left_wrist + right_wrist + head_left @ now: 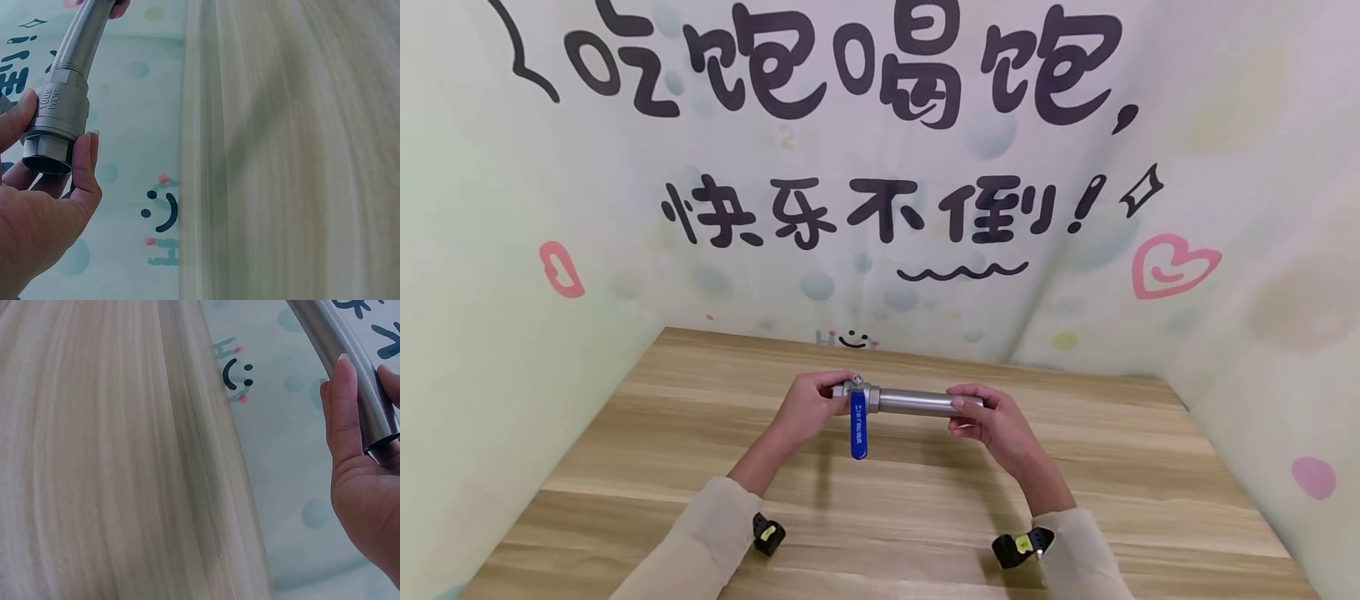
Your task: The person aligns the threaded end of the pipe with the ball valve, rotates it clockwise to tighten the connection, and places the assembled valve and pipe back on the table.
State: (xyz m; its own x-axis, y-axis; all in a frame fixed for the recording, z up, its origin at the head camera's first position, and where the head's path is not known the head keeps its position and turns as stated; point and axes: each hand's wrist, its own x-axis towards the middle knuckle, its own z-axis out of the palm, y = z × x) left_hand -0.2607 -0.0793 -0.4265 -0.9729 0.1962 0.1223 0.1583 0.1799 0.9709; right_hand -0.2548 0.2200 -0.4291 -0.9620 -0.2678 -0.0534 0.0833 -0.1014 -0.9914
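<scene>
A steel ball valve [64, 109] with a blue lever handle [859, 427] is joined to a straight metal pipe [917, 402]. My left hand [807, 410] grips the valve body at its hexagonal end, thumb on one side and fingers on the other. At the pipe's far end, my right hand [996, 423] holds the tube between thumb and fingers. The pipe lies nearly level between both hands, raised over the table, and the lever points toward me. In the right wrist view the pipe's open end [381, 442] shows beside the palm.
Below the hands is a wood-grain table [880, 517], its back edge against a printed fabric backdrop [880, 308] that also rises at both sides. Black wrist cameras [768, 534] are strapped at both sleeves. Shadows of the hands fall on the tabletop.
</scene>
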